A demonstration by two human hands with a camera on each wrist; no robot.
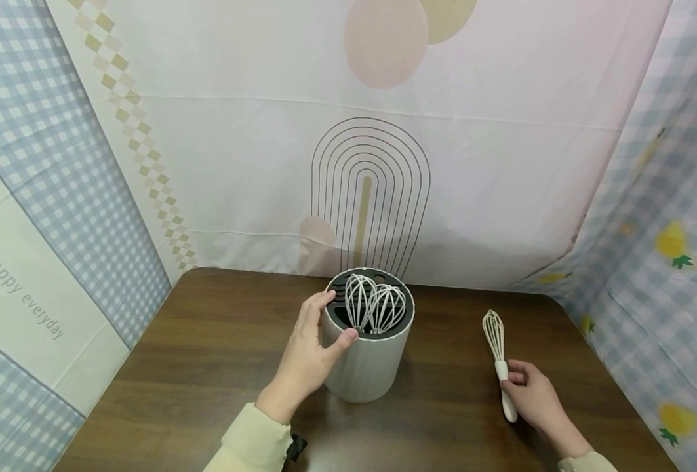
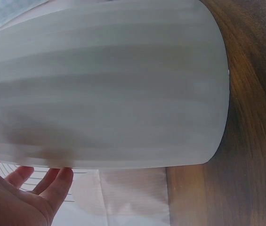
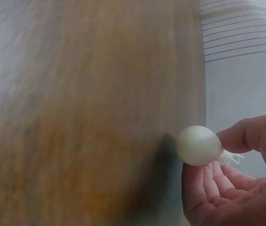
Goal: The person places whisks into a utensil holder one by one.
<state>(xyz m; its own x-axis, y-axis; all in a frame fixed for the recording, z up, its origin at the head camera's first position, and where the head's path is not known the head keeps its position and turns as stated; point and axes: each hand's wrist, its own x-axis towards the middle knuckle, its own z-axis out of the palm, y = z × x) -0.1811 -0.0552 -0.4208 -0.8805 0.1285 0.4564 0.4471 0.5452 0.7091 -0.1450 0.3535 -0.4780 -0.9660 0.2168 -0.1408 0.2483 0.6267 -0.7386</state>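
A white ribbed utensil holder [image 1: 364, 370] with a black slotted top stands upright on the table. Two white whisks [image 1: 383, 308] stick up from its top, wire loops upward; their handles are hidden inside. My left hand [image 1: 305, 357] grips the holder's upper left side, thumb near the front rim. In the left wrist view, the holder's wall [image 2: 114, 89] fills most of the picture, with fingertips [image 2: 63, 181] against it. On the right, my right hand [image 1: 534, 396] pinches the handle of a smaller white whisk [image 1: 494, 335], its wires pointing away. The handle's rounded end [image 3: 198, 146] faces the right wrist camera.
The brown wooden table [image 1: 206, 367] ends at the back against a hanging white cloth [image 1: 254, 183] printed with arches and circles. Blue checked cloths [image 1: 637, 262] hang along both sides.
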